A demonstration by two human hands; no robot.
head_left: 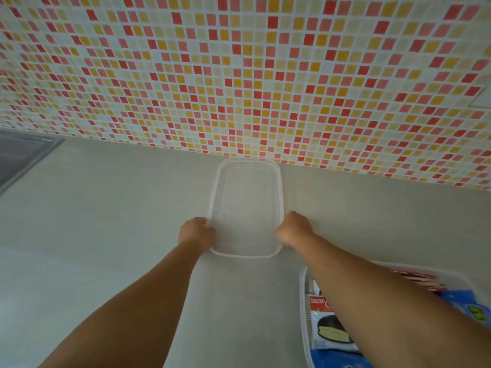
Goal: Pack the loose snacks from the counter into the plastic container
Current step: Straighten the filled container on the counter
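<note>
Both arms reach far forward; left hand [196, 233] and right hand [292, 229] have curled fingers, gripping.

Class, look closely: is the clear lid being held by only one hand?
No: the left hand and the right hand each grip a long side of the clear lid.

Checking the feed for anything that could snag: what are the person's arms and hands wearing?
Nothing that shows. Both forearms are bare up to the frame's bottom edge, with no sleeves or cuffs in view. The left hand and right hand have no gloves, and no watch, bracelet or ring is visible. The fingers are mostly hidden.
</note>
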